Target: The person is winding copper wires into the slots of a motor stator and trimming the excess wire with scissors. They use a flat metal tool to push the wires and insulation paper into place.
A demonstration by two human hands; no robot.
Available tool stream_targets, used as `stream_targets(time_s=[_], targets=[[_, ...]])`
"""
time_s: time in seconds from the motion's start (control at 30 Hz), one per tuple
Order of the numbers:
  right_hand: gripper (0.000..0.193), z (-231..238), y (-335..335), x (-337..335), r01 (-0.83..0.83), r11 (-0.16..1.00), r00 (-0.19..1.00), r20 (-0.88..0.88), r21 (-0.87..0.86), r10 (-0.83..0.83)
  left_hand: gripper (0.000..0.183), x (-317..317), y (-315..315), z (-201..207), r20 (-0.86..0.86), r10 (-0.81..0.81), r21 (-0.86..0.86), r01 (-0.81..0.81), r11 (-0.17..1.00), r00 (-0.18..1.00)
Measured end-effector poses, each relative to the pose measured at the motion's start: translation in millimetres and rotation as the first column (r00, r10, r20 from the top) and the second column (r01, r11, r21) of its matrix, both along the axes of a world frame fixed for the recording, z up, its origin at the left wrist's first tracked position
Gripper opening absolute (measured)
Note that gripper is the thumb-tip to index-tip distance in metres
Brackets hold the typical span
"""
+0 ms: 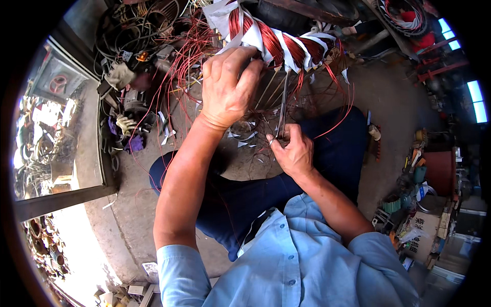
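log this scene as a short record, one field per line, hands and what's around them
left hand: fingers curled at the red wire winding; exact grip hidden
right hand: holding a long thin metal tool, its far end up by the winding
wrapping: white strips spiralled around the winding
loose ends: thin red wires, mostly left of the winding
floor: white scraps
far right: cardboard box

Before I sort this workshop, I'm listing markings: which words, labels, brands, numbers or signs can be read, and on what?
Cardboard box at right: large dark printed characters; I don't copy printed wording.
White slip on the floor, lower left: any print too small to read.
White wrapping on the red wire bundle: no lettering visible.
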State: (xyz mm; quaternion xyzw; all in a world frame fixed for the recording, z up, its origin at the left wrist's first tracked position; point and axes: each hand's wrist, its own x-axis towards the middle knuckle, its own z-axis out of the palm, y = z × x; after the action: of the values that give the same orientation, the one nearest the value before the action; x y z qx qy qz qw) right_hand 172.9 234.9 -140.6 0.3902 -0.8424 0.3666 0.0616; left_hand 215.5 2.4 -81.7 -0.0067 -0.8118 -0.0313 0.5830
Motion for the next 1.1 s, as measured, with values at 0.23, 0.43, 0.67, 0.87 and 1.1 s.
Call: stream_targets(time_s=[0.23,0.43,0.67,0.87,1.1], targets=[[0.039,3,-6,-3,0.000,1.000,0.998,-0.060,-0.015,-0.001,0.042,0,-1,-1,-0.006,-0.002,0.019,0.002,1.000,1.000],[0.038,10,-15,-8,0.029,0.999,0.980,-0.197,-0.020,-0.032,0.041,0,1,2,-0.010,-0.014,0.021,0.014,1.000,1.000],[0.038,7,-15,-14,0.033,0.999,0.961,-0.273,0.000,-0.032,0.027,-3,-1,0,-0.028,-0.017,0.024,0.017,1.000,0.999],[0.035,0,-7,-17,0.013,1.000,0.955,-0.295,-0.020,-0.018,0.030,-2,0,-1,-0.012,-0.015,0.020,0.015,1.000,1.000],[0.032,19,-13,-15,0.057,0.998,0.932,-0.357,-0.027,-0.063,0.032,1,-1,1,-0.009,-0.027,0.008,0.027,1.000,1.000]])
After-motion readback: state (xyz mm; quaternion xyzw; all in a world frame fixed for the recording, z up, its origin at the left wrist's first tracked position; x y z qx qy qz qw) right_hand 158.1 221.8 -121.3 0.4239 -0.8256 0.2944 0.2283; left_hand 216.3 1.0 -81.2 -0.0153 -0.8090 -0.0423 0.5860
